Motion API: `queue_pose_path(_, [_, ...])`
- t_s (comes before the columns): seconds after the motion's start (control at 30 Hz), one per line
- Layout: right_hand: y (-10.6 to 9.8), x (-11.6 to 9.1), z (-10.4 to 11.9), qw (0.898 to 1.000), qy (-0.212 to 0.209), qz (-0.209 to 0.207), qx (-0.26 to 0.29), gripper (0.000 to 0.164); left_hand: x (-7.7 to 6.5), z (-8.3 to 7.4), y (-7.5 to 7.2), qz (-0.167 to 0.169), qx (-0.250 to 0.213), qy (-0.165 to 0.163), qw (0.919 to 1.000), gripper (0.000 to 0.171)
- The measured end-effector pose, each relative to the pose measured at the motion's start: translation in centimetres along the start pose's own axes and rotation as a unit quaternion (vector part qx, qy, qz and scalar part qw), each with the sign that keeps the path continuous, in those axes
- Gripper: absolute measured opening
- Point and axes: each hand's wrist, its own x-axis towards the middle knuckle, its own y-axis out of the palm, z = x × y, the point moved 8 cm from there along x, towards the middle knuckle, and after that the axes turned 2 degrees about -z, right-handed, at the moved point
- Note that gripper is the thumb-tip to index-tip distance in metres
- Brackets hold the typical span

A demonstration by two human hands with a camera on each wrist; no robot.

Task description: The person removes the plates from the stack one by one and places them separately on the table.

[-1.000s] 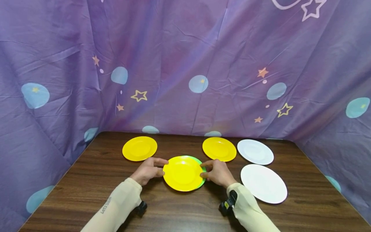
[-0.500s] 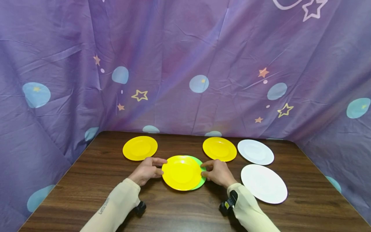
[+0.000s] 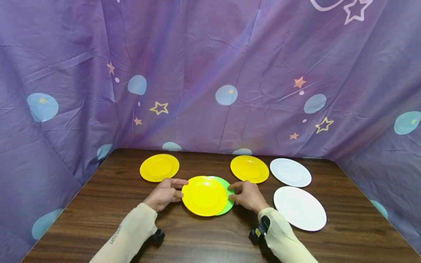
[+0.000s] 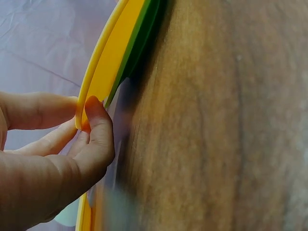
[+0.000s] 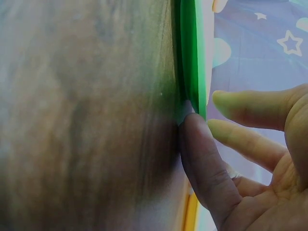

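In the head view a yellow plate [image 3: 204,195] lies over a green plate [image 3: 230,197], shifted to the left so a green crescent shows at the right. My left hand [image 3: 165,195] pinches the yellow plate's left rim; the left wrist view shows fingertips above and below the yellow rim [image 4: 96,72]. My right hand [image 3: 249,196] holds the right rim of the green plate. In the right wrist view one finger is under the green rim [image 5: 195,57] and others are at or just above its edge. Most of the green plate is hidden.
Two more yellow plates, one back left [image 3: 159,167] and one back centre-right [image 3: 249,169], lie on the brown wooden table [image 3: 197,241]. Two white plates, a far one [image 3: 290,172] and a nearer one [image 3: 299,208], are at the right. A purple patterned cloth [image 3: 197,73] hangs behind.
The top yellow plate has slid left with my left hand, baring more of the green plate. My right hand and the green plate stay nearly where they were.
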Motion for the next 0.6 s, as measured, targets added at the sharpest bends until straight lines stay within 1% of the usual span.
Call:
queue_pose_path(0.2, [0.0,0.0,0.02,1.0,0.001,-0.001,0.001,0.033,0.02,0.14,-0.32,0.004,-0.003,0.005,1.0,0.056])
queue_pose_path(0.3, [-0.03,0.0,0.04,1.0,0.001,-0.002,0.001,0.034,0.02,0.25,-0.55,0.001,-0.006,0.005,1.0,0.055])
queue_pose_path(0.6, [-0.08,-0.03,0.08,1.0,-0.003,-0.003,0.004,0.034,-0.11,0.53,-1.02,0.003,-0.019,0.005,0.9998,0.054])
